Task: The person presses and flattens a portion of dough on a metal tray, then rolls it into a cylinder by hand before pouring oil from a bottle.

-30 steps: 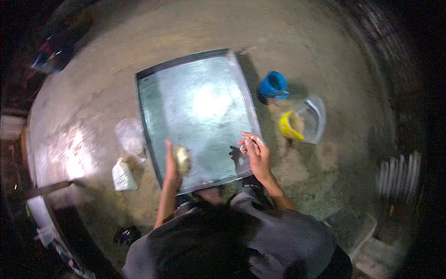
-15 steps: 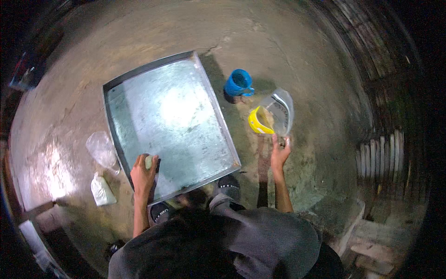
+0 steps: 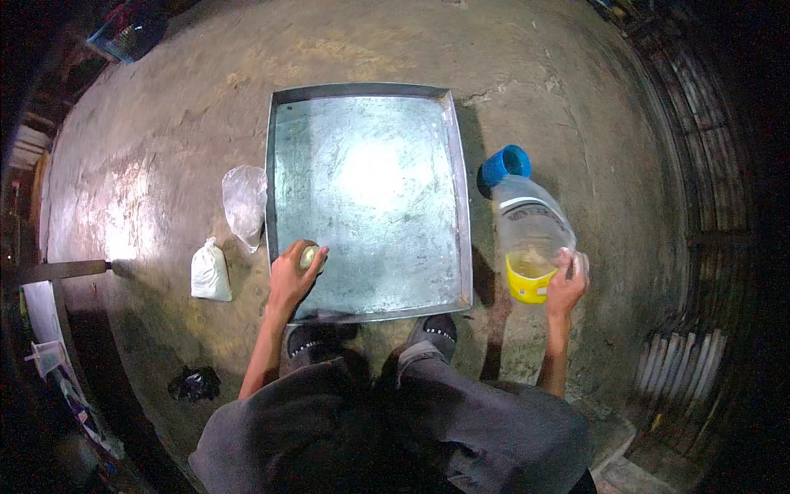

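Observation:
A wide, shallow metal tray (image 3: 370, 267) lies on the floor in front of my feet. Over its near left corner, my left hand (image 3: 292, 272) is closed round a small, pale, rounded lump (image 3: 309, 257); its kind does not show clearly. To the right of the tray, my right hand (image 3: 568, 284) grips the side of a clear plastic pouch (image 3: 533, 226) with a yellow end. Something yellowish shows inside the pouch near that end. Just beyond the pouch stands a blue plastic mug (image 3: 506, 163), partly covered by it.
Left of the tray lie a crumpled clear plastic bag (image 3: 245, 206) and a tied bag of white powder (image 3: 211, 272). A black plastic bag (image 3: 194, 384) rests nearer to me. Slatted wood (image 3: 683, 362) lines the right side, and a blue crate (image 3: 115, 37) sits far left.
My view has turned, so the tray now appears straighter and further right. My right hand has tipped the pouch, its yellow end now toward me. The left hand keeps its hold on the pale lump.

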A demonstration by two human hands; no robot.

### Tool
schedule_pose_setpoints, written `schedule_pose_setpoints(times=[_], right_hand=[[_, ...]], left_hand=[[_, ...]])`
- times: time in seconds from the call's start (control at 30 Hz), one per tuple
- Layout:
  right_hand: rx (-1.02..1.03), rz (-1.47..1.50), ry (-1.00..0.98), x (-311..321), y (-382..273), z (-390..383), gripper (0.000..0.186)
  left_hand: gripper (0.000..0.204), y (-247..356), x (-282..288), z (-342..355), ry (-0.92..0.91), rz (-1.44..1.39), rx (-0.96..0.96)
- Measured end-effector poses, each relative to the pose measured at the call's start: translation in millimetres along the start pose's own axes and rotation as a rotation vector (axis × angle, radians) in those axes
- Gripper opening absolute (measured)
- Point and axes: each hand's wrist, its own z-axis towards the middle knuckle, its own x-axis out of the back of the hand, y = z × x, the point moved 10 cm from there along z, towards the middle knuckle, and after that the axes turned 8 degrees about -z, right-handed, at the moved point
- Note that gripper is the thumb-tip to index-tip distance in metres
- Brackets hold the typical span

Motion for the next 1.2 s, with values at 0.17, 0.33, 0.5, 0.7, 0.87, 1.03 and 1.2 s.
schedule_pose_setpoints(times=[0.17,0.33,0.5,0.7,0.87,1.03,1.2], right_hand=[[0.337,-0.059,-0.15,-34.7,-85.0,7.8,0.013],[0.414,-0.012,-0.253,-75.4,-129.5,11.2,0.015],[0.484,0.023,-0.309,-102.4,-142.8,15.5,0.014],[0.442,0.067,-0.373,-115.0,-139.9,18.6,0.015],[0.448,0.022,-0.401,-130.1,-134.4,15.6,0.018],[0.425,-0.004,-0.499,-141.1,-136.9,17.7,0.021],[0.482,-0.023,-0.422,-138.2,-143.0,15.6,0.02]], left_hand=[[0.039,0.6,-5.5,2.3,0.032,-0.018,-0.055],[0.041,-7.8,-12.3,3.5,-0.037,-0.085,0.001],[0.041,-8.5,-11.4,2.3,-0.025,-0.052,-0.054],[0.041,-8.9,-14.1,3.8,-0.077,-0.111,0.009],[0.042,-11.3,-18.4,4.9,-0.095,-0.116,0.045],[0.043,-11.7,-16.5,4.7,-0.092,-0.084,0.001],[0.043,-14.9,-19.4,5.1,-0.11,-0.111,0.045]])
